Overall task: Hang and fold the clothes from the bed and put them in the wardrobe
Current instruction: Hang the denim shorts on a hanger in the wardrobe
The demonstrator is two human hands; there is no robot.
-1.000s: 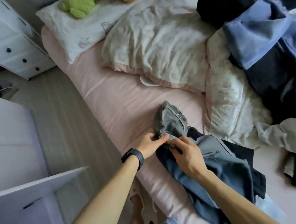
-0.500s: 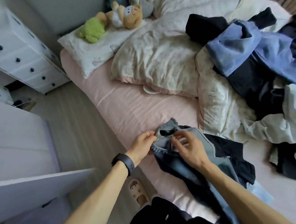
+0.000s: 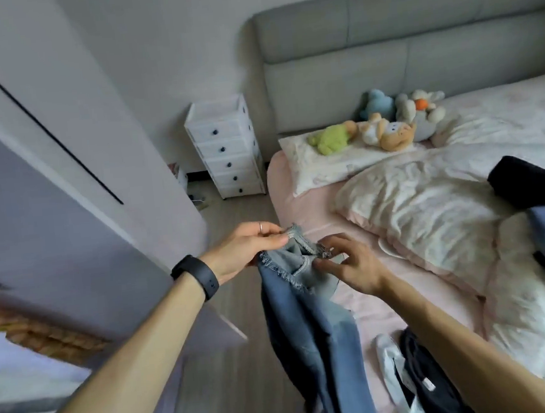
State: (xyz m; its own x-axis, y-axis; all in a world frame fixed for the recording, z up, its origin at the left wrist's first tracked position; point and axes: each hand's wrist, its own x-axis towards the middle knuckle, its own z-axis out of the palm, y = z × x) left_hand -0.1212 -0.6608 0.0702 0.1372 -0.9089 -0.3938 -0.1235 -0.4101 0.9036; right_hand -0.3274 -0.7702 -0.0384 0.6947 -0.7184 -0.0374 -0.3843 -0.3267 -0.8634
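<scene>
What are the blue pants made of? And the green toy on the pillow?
The blue pants look like denim: faded blue cloth with frayed, whitish threads along the edge. The green toy looks like soft plush, fuzzy and matte, probably stuffed.

place: home bedroom | cues: bed (image 3: 295,184), plush toys (image 3: 387,130), drawer unit (image 3: 224,147)

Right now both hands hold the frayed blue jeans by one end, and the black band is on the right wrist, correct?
Not quite: the head view shows the black band on the left wrist, not the right. The left hand and right hand do both hold the frayed blue jeans by one end.
</scene>
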